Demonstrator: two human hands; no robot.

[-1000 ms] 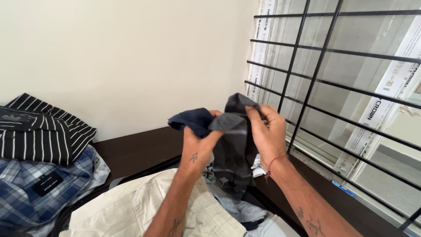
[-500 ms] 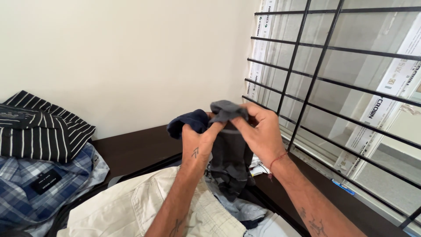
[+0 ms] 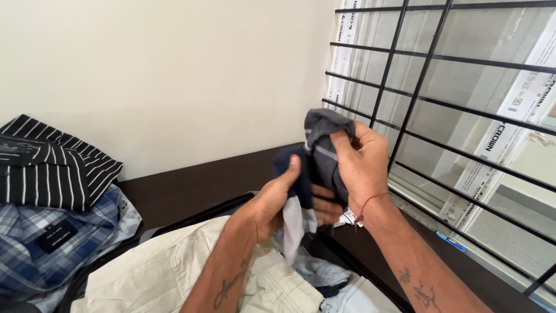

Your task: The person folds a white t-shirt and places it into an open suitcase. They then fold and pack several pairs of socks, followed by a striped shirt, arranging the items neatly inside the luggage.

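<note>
Sock (image 3: pixel 322 152), dark grey and navy with a pale stripe, bunched tighter now than a second ago and drawn in closer to the body, held up in front of the cream wall (image 3: pixel 174 69) above the heap of clothes. Left hand (image 3: pixel 277 200) closed around the lower part, thumb up along the navy cloth, a pale end hanging below the palm. Right hand (image 3: pixel 362 159) clamped over the top, fingers curled into the grey cuff. Earlier spread wider between both hands, with more cloth dangling; now rolled into a compact bundle, which reads as a fold or a pairing nearly finished. Small white tag (image 3: pixel 349 217) with a touch of red peeping out under the right wrist, beside a thin red thread (image 3: pixel 370 200) tied round that wrist. Down on the dark bench (image 3: pixel 191 185): cream trousers (image 3: pixel 168 272) under the forearms, a blue checked shirt (image 3: pixel 35 243) at far left bearing a small black rectangular label (image 3: pixel 57 236), a black and white striped shirt (image 3: pixel 46 168) folded on top of it. Black window bars (image 3: pixel 423 75) at right, with long white strips printed in dark letters slanting behind them, and a small blue sticker (image 3: pixel 450 242) low on the sill.
</note>
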